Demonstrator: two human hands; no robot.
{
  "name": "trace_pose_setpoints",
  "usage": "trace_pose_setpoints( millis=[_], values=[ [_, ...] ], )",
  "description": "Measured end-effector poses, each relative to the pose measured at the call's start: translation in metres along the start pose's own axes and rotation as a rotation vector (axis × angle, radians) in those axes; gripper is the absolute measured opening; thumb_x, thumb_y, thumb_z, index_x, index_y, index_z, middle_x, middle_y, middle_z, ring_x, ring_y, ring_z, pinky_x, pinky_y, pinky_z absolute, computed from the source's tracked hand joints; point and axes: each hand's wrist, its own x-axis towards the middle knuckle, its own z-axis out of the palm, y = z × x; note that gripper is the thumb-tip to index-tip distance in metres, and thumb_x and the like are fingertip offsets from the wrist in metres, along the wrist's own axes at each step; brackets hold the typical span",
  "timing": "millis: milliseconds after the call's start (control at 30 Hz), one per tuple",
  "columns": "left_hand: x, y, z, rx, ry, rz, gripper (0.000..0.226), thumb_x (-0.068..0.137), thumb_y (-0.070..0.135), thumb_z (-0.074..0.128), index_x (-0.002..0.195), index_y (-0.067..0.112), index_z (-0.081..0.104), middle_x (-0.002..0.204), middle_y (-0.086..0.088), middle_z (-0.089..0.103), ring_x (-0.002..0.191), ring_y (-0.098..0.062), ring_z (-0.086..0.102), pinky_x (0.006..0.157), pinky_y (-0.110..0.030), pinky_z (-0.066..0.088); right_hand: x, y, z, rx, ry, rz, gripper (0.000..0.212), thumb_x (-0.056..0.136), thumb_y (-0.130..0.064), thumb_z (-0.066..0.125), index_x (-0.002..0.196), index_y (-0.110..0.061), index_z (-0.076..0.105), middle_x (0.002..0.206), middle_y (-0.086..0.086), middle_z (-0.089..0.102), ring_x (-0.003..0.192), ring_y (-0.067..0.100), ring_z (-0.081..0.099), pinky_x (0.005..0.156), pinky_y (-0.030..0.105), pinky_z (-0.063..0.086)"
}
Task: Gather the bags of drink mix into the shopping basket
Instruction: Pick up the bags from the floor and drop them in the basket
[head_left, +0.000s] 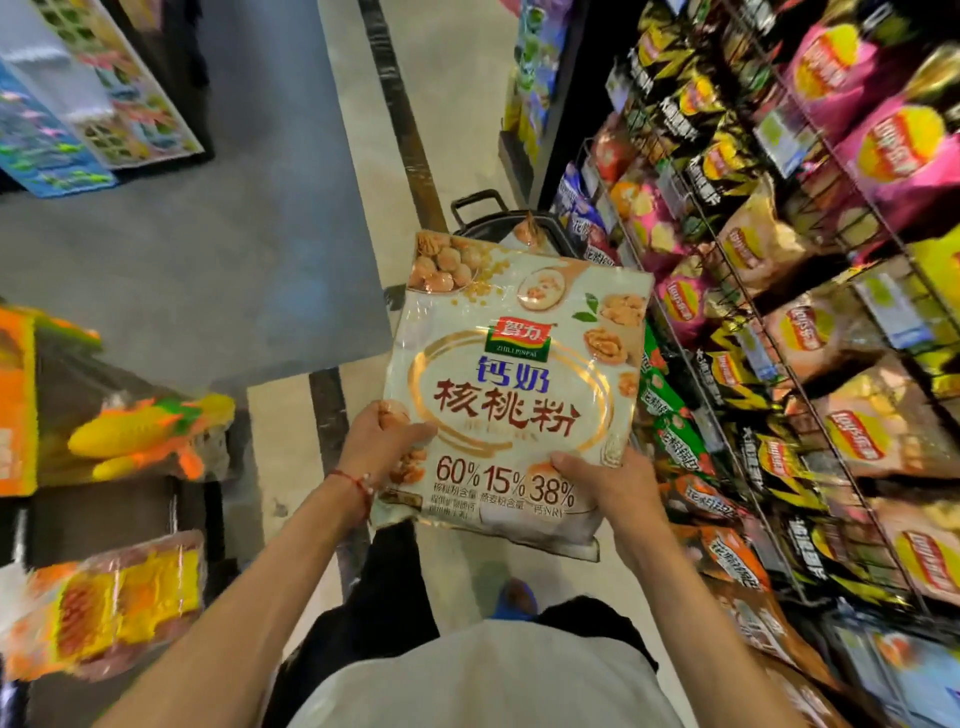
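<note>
Left hand and right hand grip the bag between them.

Right of the right hand a wire rack holds Lay's crisp bags, left of the left hand lie yellow-orange toy water guns, and beyond both hands colourful toy boxes stand on the grey floor.
</note>
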Motion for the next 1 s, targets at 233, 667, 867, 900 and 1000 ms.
trace_pose_setpoints(
  millis=[233, 667, 867, 900, 1000],
  values=[
    [0.106, 0.110, -0.024, 0.175, -0.175, 0.009, 0.032, 0.081, 0.013, 0.081, 0.105, 0.008, 0.059, 0.097, -0.016, 0.075, 0.086, -0.036, 0.074, 0.064, -0.039, 0.062, 0.049, -0.053, 0.076, 0.169, 0.230, 0.051, 0.035, 0.076, 0.003, 0.086, 0.108, -0.006, 0.075, 0.081, -0.001, 0.081, 0.070, 0.017, 0.079, 0.057, 0.030, 0.062],
    [0.246, 0.221, 0.018, 0.497, -0.352, 0.092, 0.039, 0.078, 0.017, 0.085, 0.104, 0.006, 0.057, 0.103, -0.019, 0.071, 0.078, -0.021, 0.073, 0.059, -0.029, 0.059, 0.153, -0.101, 0.115, 0.394, 0.403, 0.106, 0.037, 0.076, 0.000, 0.087, 0.110, -0.007, 0.077, 0.095, 0.005, 0.082, 0.085, 0.021, 0.080, 0.064, 0.025, 0.062],
    [0.293, 0.259, 0.066, 0.566, -0.375, 0.045, 0.042, 0.078, 0.011, 0.084, 0.108, 0.002, 0.056, 0.096, -0.023, 0.070, 0.052, -0.014, 0.067, 0.047, -0.030, 0.057, 0.215, -0.118, 0.094, 0.420, 0.367, 0.153, 0.039, 0.075, 0.001, 0.086, 0.111, -0.011, 0.077, 0.102, 0.004, 0.081, 0.095, 0.021, 0.078, 0.085, 0.038, 0.062],
    [0.302, 0.262, 0.073, 0.584, -0.368, 0.045, 0.046, 0.078, 0.011, 0.084, 0.112, -0.002, 0.056, 0.099, -0.024, 0.071, 0.055, -0.016, 0.069, 0.047, -0.028, 0.057, 0.226, -0.120, 0.091, 0.420, 0.355, 0.164, 0.040, 0.074, 0.001, 0.086, 0.112, -0.010, 0.077, 0.102, 0.004, 0.081, 0.095, 0.022, 0.078, 0.086, 0.040, 0.062],
    [0.336, 0.269, 0.086, 0.635, -0.354, 0.047, 0.056, 0.075, 0.012, 0.087, 0.118, -0.007, 0.056, 0.108, -0.029, 0.070, 0.078, -0.029, 0.074, 0.054, -0.031, 0.061, 0.258, -0.122, 0.085, 0.412, 0.343, 0.187, 0.042, 0.073, 0.002, 0.088, 0.112, -0.009, 0.077, 0.102, 0.006, 0.081, 0.095, 0.024, 0.078, 0.085, 0.041, 0.064]
  ],
)
